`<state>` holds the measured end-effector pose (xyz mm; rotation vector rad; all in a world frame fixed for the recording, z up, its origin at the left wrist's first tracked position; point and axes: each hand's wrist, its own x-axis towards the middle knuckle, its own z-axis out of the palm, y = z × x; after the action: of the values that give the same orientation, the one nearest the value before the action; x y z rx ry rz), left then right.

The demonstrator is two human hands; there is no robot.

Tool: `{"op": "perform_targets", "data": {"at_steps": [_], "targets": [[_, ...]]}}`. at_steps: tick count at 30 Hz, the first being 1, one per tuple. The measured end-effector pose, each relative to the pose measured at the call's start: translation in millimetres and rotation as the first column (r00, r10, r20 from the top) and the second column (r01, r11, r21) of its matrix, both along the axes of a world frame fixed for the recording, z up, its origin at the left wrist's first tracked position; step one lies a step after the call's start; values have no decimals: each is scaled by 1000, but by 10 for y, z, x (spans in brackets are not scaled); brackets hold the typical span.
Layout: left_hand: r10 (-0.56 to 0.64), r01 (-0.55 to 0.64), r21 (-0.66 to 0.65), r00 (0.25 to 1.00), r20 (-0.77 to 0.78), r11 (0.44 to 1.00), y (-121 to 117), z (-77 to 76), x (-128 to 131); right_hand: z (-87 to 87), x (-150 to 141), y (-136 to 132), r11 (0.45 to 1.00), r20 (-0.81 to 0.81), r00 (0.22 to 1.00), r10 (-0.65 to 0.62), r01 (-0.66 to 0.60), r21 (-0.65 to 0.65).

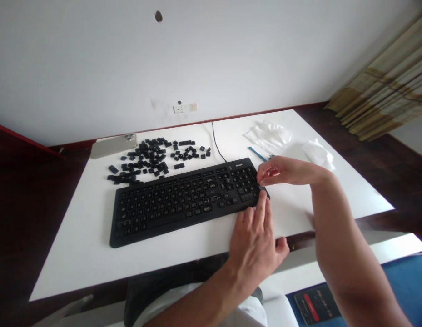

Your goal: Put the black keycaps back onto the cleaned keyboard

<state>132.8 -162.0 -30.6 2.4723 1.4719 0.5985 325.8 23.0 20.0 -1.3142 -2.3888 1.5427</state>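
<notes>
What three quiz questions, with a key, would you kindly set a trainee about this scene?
1. True or false: the loose keycaps lie on the far side of the keyboard, toward the wall.
2. Multiple choice: as the person sees it, which part of the keyboard are the left hand and the right hand nearest? A) the left end; B) the middle; C) the right end.
3. Fill in: the slim stick lying on the table beyond the right hand is coloured ____.

Key: 1. True; 2. C; 3. blue.
</notes>
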Motion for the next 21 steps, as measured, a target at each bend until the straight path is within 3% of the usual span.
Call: {"op": "perform_targets", "data": {"at_steps": [11, 17, 21], "targets": [[-37, 38, 17, 999, -26, 999, 7, -12, -15, -40, -5, 13, 1000, 24, 999, -30, 30, -5], [-163, 167, 90, 985, -49, 982, -2, -11, -79, -66, 14, 15, 1000, 8, 1000, -25, 25, 7], [-109, 109, 52, 994, -5, 993, 1, 4, -64, -78, 17, 27, 1000, -21, 1000, 7, -7, -5]]}}
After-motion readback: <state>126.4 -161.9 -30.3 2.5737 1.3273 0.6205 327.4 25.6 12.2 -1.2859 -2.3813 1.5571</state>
